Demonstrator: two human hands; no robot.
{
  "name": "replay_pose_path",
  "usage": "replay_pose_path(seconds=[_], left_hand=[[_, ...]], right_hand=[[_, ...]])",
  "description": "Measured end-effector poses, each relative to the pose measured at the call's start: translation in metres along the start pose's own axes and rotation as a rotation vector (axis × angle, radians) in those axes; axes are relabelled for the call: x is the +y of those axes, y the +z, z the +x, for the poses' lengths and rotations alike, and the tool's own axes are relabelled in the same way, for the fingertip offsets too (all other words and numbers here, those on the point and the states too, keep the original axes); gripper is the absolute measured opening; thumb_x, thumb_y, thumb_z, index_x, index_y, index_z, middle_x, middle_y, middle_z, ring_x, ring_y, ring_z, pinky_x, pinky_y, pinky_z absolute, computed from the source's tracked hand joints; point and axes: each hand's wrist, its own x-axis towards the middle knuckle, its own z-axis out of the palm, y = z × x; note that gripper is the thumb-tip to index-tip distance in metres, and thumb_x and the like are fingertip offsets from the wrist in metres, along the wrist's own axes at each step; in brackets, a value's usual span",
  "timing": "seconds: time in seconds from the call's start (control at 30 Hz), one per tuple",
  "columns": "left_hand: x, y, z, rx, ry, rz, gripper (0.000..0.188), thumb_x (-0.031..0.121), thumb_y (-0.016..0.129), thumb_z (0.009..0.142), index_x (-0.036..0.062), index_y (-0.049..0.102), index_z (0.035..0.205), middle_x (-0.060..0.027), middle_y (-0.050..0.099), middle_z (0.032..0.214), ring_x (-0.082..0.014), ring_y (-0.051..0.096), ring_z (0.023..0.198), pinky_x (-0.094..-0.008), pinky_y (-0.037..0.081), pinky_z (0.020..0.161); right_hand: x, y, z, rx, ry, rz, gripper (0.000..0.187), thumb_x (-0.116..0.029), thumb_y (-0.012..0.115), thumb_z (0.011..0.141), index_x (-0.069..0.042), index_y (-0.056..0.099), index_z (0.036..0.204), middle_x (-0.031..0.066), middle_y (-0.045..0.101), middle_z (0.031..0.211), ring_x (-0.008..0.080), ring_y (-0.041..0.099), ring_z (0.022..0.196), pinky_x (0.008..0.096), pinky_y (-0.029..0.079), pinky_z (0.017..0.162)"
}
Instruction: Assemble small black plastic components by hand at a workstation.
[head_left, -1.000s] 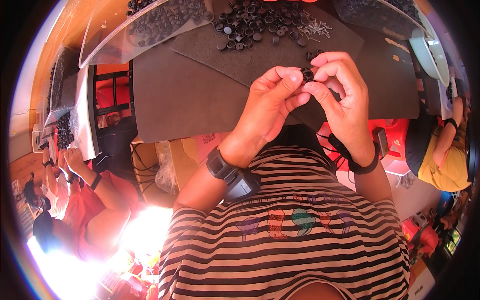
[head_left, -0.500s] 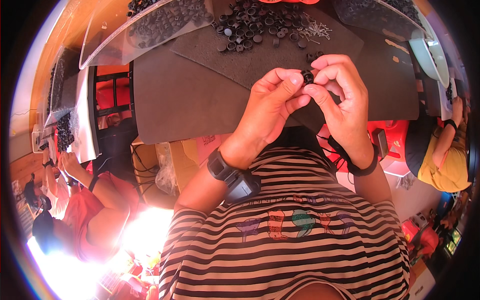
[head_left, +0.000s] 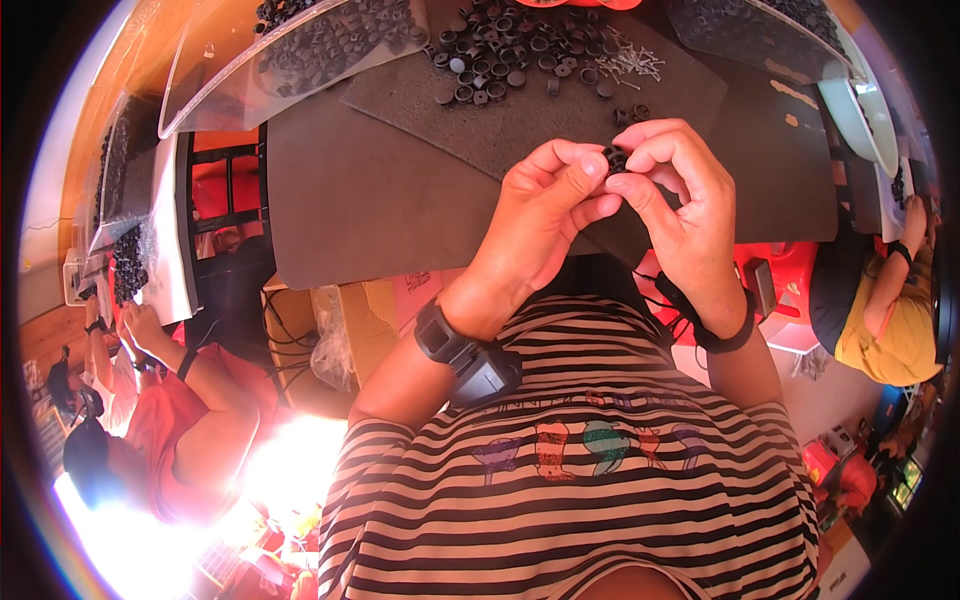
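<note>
A small round black plastic part [head_left: 616, 158] is pinched between my two hands above the table's near half. My left hand [head_left: 553, 205] grips its left side with thumb and forefinger. On the other side, my right hand [head_left: 682, 190] holds it between thumb and fingertips, which cover much of it. A couple of similar small black pieces [head_left: 630, 115] lie on the table just beyond my right fingers. Farther back is a loose pile of black rings and caps [head_left: 500, 65], with a heap of thin silver pins [head_left: 635, 62] at its right.
The pile lies on a dark mat [head_left: 420, 110] on a dark table [head_left: 350, 200]. Clear bins of black parts [head_left: 330, 50] stand at the back left and back right. A pale green basin [head_left: 858, 115] is at the right. Co-workers sit left [head_left: 200, 430] and right [head_left: 885, 320].
The black part has turned slightly between my fingertips, and my right fingers have shifted a little. My arms stay in nearly the same place.
</note>
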Motion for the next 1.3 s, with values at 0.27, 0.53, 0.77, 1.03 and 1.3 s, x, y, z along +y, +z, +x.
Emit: replay_pose_path(seconds=[0.27,0.53,0.77,1.03,1.3], left_hand=[[0.0,-0.001,-0.002,-0.013,0.018,0.049,0.014,0.014,0.063,0.09,0.0045,0.061,0.1,-0.0043,0.064,0.096,-0.0105,0.062,0.084,-0.0235,0.054,0.074],[0.002,0.001,-0.003,-0.019,0.028,0.127,0.011,0.014,0.061,0.092,0.005,0.061,0.097,-0.0042,0.064,0.097,-0.0101,0.061,0.085,-0.024,0.054,0.075],[0.005,-0.001,-0.004,0.0,0.059,0.231,0.013,0.012,0.062,0.09,0.0021,0.062,0.098,-0.0052,0.065,0.092,-0.0109,0.063,0.08,-0.0234,0.055,0.072],[0.009,-0.003,-0.005,-0.049,0.075,0.333,0.015,0.011,0.06,0.092,0.0015,0.061,0.103,-0.0067,0.065,0.094,-0.0121,0.063,0.082,-0.0271,0.055,0.075],[0.011,-0.002,-0.005,-0.074,0.08,0.351,0.014,0.011,0.061,0.091,0.0014,0.061,0.102,-0.007,0.066,0.092,-0.0123,0.064,0.08,-0.0264,0.055,0.074]], right_hand=[[0.001,0.001,-0.002,-0.004,0.054,0.079,0.021,0.006,0.071,0.074,0.002,0.053,0.083,0.01,0.06,0.09,0.0144,0.062,0.08,0.0289,0.055,0.075],[0.001,-0.003,-0.001,-0.022,0.044,0.062,0.021,0.007,0.07,0.074,0.002,0.052,0.083,0.0091,0.061,0.087,0.0151,0.064,0.08,0.0287,0.055,0.075],[-0.007,-0.009,0.001,-0.138,0.1,0.062,0.021,0.007,0.07,0.076,0.002,0.051,0.085,0.0112,0.059,0.097,0.0157,0.06,0.092,0.0293,0.051,0.083],[-0.004,-0.007,0.002,-0.077,0.038,0.026,0.02,0.008,0.07,0.073,0.002,0.052,0.079,0.0081,0.06,0.082,0.0138,0.064,0.076,0.0279,0.056,0.072],[-0.008,-0.007,0.003,-0.085,0.01,0.008,0.021,0.01,0.07,0.072,0.002,0.051,0.078,0.0079,0.059,0.08,0.0136,0.063,0.074,0.0279,0.056,0.07]])
